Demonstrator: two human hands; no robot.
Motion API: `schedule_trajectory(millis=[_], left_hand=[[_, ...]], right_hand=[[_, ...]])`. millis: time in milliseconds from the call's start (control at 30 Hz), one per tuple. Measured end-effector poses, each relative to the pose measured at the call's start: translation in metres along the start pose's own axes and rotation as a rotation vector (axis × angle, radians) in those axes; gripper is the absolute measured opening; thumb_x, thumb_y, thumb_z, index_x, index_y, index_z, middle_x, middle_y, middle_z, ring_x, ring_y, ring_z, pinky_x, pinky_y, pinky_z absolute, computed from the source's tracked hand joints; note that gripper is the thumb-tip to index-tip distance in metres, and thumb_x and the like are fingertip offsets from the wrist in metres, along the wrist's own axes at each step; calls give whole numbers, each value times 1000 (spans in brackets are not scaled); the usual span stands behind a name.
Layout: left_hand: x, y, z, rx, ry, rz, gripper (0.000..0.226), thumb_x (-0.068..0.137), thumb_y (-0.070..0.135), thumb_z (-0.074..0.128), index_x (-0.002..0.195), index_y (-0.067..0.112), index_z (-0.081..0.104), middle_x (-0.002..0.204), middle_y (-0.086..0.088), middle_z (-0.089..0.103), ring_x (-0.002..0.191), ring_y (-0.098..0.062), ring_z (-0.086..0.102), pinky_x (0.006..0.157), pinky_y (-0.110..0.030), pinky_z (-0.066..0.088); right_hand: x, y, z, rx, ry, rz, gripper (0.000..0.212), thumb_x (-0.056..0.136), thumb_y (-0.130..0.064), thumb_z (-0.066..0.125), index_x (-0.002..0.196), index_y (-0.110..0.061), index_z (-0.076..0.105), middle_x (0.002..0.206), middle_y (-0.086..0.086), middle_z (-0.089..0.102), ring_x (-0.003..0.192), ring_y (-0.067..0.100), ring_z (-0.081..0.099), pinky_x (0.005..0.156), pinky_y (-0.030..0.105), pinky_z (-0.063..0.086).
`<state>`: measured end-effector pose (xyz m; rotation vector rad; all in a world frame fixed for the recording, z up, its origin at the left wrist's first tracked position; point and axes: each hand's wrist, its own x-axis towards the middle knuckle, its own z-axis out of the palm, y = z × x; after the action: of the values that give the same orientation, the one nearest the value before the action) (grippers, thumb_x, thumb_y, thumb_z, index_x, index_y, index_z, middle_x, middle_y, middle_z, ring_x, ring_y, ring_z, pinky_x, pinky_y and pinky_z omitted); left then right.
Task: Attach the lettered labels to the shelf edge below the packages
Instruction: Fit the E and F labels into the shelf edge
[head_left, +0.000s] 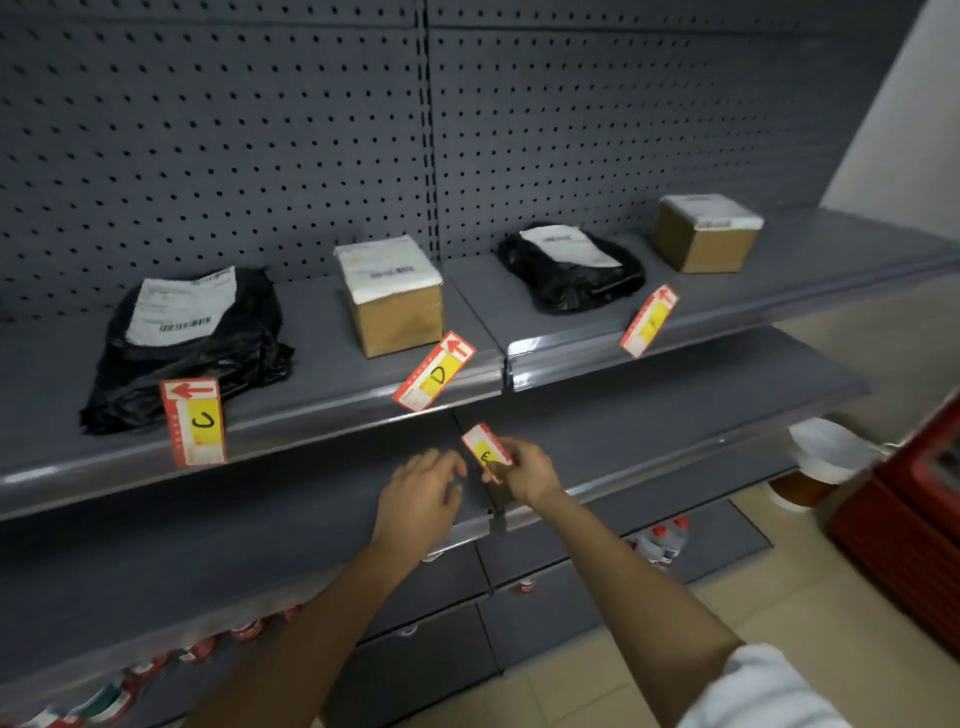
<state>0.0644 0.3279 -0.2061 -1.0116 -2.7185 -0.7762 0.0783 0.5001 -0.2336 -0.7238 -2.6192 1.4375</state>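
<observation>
Several packages sit on the grey upper shelf: a black bag (182, 353), a brown box (397, 304), a second black bag (571, 270) and another brown box (704, 234). Red-and-yellow labels hang on the shelf edge (311, 415): label C (195, 421) below the left bag, label D (434, 371) below the first box, and a tilted label (649, 322) right of the second bag. My right hand (524, 475) pinches a loose label E (485, 447) in front of the lower shelf. My left hand (421, 493) hovers beside it, fingers apart, holding nothing.
A pegboard back panel (260, 156) rises behind the packages. Bottles with red caps (662, 543) stand on low shelves. At the right are a white bucket (826, 457) and a red cabinet (914, 519) on a tiled floor.
</observation>
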Motion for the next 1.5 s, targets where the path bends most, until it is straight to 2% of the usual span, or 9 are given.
schedule_trajectory(millis=[100, 233, 367, 533, 700, 867, 1133, 1333, 1500], left_hand=[[5, 41, -18, 0, -46, 107, 14, 81, 16, 56, 94, 21, 56, 93, -2, 59, 93, -24, 54, 76, -36, 41], [15, 88, -32, -63, -13, 187, 13, 80, 17, 59, 90, 25, 55, 85, 2, 57, 84, -21, 55, 66, -32, 40], [22, 122, -33, -170, 44, 85, 13, 80, 14, 60, 88, 24, 57, 87, 3, 60, 83, -18, 56, 67, -35, 47], [39, 154, -25, -144, 155, 51, 15, 79, 11, 64, 90, 20, 59, 89, -1, 62, 85, -21, 58, 70, -35, 49], [57, 184, -16, -105, 260, -58, 16, 76, 10, 68, 90, 17, 63, 90, -3, 63, 88, -24, 58, 72, -34, 47], [68, 201, -12, -50, 315, -138, 19, 75, 11, 70, 92, 19, 66, 95, -3, 65, 94, -23, 58, 75, -33, 47], [97, 208, -7, 96, 330, -164, 35, 75, 12, 71, 107, 20, 61, 105, -4, 66, 99, -23, 58, 81, -35, 47], [132, 195, -2, 247, 266, -150, 46, 70, 19, 77, 111, 22, 57, 110, -2, 58, 103, -23, 50, 87, -33, 40], [141, 192, 9, 236, 261, -117, 62, 62, 21, 82, 114, 24, 48, 113, -3, 53, 103, -23, 48, 86, -32, 39]], right_hand=[[-28, -5, -39, -105, -87, 15, 29, 88, -13, 58, 117, -13, 63, 111, 13, 70, 103, 25, 64, 84, 26, 48], [-54, -4, -93, -117, -106, 12, 21, 87, -17, 63, 105, -7, 67, 83, 7, 67, 74, 15, 60, 52, 9, 41], [-77, 6, -138, -97, -116, -7, 19, 84, -19, 67, 101, -9, 67, 71, 2, 62, 58, 9, 55, 55, 20, 42], [-88, 23, -200, 132, -70, 0, 23, 82, -1, 67, 87, -15, 50, 73, 10, 60, 42, 8, 62, 39, 21, 51], [-82, 24, -263, 104, 21, -265, 14, 85, -1, 63, 89, -14, 61, 72, 8, 60, 56, 13, 58, 52, 31, 49], [-66, 15, -297, 48, 18, -436, 13, 88, -8, 61, 94, -18, 66, 89, 4, 67, 78, 14, 62, 63, 26, 51], [-17, -22, -297, 99, 39, -510, 14, 88, -12, 62, 102, -14, 62, 89, -1, 64, 79, 9, 59, 60, 9, 45], [24, -47, -292, 48, 8, -575, 14, 86, -10, 65, 97, -17, 64, 94, 6, 71, 86, 15, 63, 78, 28, 50], [46, -53, -296, 63, 16, -606, 16, 85, -12, 65, 100, -19, 62, 90, 2, 66, 80, 10, 60, 66, 17, 48]])
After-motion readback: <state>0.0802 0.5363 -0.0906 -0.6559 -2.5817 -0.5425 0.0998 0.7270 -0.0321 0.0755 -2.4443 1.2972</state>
